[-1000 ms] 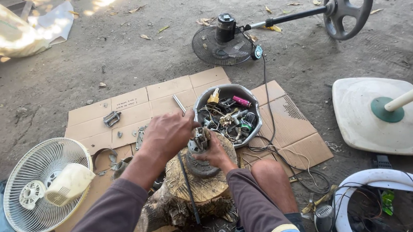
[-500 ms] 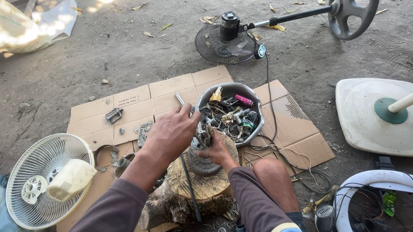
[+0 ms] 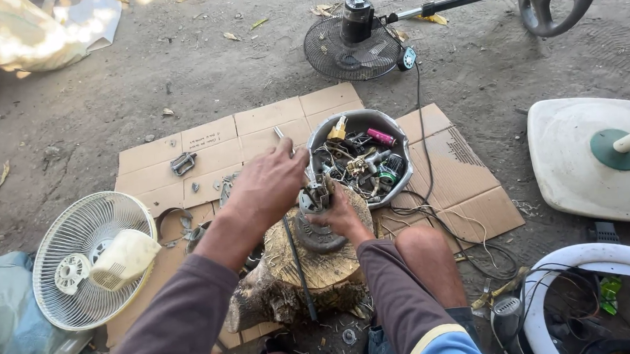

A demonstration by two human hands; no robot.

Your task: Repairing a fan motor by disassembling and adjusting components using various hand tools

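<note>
Left hand [image 3: 270, 185] curled over small grey metal motor part [image 3: 316, 197] atop sawn wooden stump [image 3: 313, 262]; right hand [image 3: 340, 216] clamps part from below. Versus half-second back: hands unmoved, same grip. Grey bowl of scrap [image 3: 327, 132] just behind, unchanged.

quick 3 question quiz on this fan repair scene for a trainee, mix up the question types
1. True or false: the small metal part that both hands work on sits over a wooden stump.
2. Multiple choice: where does the metal bowl of loose parts stand? A) on flattened cardboard, beyond the stump B) on the white fan base C) inside the white fan grille
3. Fill in: the left hand is on the part from above, while the ___ hand steadies it from below.

Key: 1 true; 2 A; 3 right
</note>
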